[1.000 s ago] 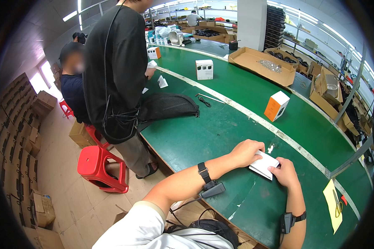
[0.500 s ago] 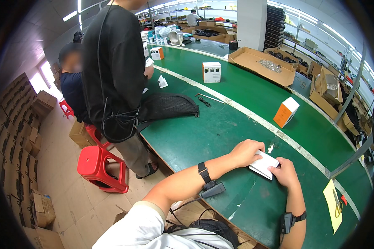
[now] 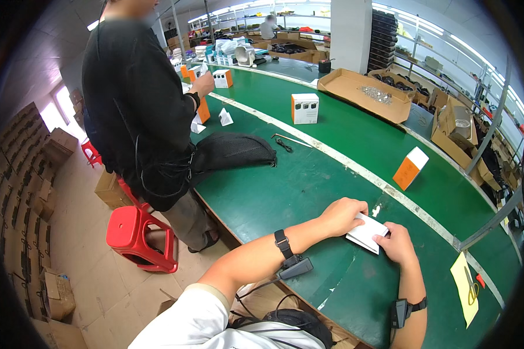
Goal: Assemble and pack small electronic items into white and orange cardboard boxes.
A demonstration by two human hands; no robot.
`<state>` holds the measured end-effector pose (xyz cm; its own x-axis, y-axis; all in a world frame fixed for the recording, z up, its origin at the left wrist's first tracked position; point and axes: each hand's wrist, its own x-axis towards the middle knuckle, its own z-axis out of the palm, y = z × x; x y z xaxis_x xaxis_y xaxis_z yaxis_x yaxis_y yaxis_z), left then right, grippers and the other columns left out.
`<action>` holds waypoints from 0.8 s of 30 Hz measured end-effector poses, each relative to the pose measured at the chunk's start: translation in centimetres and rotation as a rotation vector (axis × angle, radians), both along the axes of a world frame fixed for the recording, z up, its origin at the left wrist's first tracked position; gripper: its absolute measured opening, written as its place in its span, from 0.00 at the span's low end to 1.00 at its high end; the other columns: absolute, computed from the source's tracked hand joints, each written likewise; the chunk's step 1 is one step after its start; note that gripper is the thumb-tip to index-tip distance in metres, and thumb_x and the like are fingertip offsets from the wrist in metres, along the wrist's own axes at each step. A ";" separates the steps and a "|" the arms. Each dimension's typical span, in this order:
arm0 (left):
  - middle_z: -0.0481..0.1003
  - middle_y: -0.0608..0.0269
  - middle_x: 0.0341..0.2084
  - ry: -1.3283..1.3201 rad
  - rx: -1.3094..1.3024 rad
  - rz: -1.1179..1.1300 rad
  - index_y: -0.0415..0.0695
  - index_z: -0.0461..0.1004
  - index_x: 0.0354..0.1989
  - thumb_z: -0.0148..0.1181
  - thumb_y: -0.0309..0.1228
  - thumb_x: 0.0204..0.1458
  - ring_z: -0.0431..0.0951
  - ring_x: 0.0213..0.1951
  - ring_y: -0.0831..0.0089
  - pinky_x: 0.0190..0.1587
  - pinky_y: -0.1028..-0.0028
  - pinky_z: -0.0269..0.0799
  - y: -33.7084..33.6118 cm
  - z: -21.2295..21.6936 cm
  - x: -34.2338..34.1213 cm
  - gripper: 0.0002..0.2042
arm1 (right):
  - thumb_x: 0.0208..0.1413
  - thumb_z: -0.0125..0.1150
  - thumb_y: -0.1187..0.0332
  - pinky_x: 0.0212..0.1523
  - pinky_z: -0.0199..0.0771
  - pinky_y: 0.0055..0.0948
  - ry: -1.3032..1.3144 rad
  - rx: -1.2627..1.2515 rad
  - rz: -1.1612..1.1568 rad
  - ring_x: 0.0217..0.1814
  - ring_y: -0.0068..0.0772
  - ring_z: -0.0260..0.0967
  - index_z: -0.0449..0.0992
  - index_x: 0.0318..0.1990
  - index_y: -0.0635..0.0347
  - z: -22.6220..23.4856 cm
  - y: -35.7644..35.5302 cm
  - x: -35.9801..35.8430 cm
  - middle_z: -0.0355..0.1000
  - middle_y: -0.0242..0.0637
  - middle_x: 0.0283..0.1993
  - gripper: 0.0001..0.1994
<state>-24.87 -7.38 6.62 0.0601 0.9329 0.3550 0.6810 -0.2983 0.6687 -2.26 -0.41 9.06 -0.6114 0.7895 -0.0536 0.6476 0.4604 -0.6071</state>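
Observation:
A folded white card (image 3: 365, 234) is held just above the green table, its layers slightly parted at the near edge. My left hand (image 3: 343, 217) grips its far left corner, fingers closed with the thumb on top. On the opposite side, my right hand (image 3: 399, 244) pinches the right edge between thumb and fingers. Whatever lies inside the fold is hidden.
Beyond a pale strip, an orange-and-white box (image 3: 411, 168) and a white box (image 3: 305, 109) stand on the green belt. Scissors (image 3: 472, 295) lie on yellow paper (image 3: 463, 285) at right. A black bag (image 3: 233, 149), a co-worker (image 3: 137, 99) and a red stool (image 3: 140, 238) are left.
Both boxes on the belt have shifted right and nearer. The co-worker has leaned left, a hand now raised near another orange box. My hands keep their hold on the card, almost still.

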 end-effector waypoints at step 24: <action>0.81 0.49 0.36 0.027 -0.016 0.002 0.41 0.77 0.41 0.67 0.29 0.51 0.81 0.41 0.48 0.44 0.56 0.75 -0.3 0.0 -0.2 0.10 | 0.50 0.74 0.64 0.32 0.71 0.36 0.005 -0.013 0.013 0.27 0.37 0.72 0.78 0.34 0.67 -0.1 -0.1 -0.2 0.74 0.43 0.26 0.15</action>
<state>-25.04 -7.70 6.58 0.0675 0.9386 0.3382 0.6992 -0.2863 0.6551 -2.50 -0.52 8.98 -0.6220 0.7807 -0.0603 0.6383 0.4610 -0.6165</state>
